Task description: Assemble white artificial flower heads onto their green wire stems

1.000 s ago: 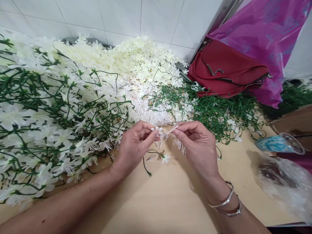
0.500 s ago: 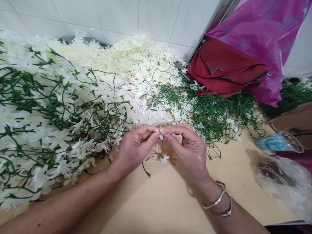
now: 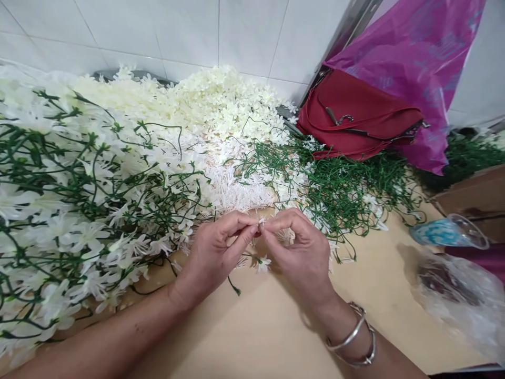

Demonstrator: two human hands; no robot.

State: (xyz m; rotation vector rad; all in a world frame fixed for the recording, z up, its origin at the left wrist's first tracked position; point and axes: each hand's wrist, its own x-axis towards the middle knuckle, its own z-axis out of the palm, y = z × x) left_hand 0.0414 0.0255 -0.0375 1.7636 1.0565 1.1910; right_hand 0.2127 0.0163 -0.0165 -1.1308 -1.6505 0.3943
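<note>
My left hand [image 3: 216,258] and my right hand [image 3: 303,252] meet fingertip to fingertip over the table, both pinching. Between them is a small white artificial flower [image 3: 262,221], mostly covered by the fingers. A thin pale strand runs from it to my left fingertips. Just below my hands lies a green stem [image 3: 234,287] beside a white flower head [image 3: 263,264]. Behind them spreads a heap of loose white stamen pieces [image 3: 244,190]. Cream petal blossoms [image 3: 229,100] are piled against the wall.
White flowers on green stems [image 3: 90,195] fill the left side. Bare green stems [image 3: 343,189] lie at the right, below a red handbag [image 3: 363,113] and a purple plastic bag [image 3: 426,68]. A plastic cup [image 3: 445,231], a cardboard box [image 3: 473,192] and a clear bag [image 3: 465,300] stand farther right.
The small flower has turned between my fingertips, so its open petals no longer face me. My hands have stayed close together, and the view has shifted slightly.
</note>
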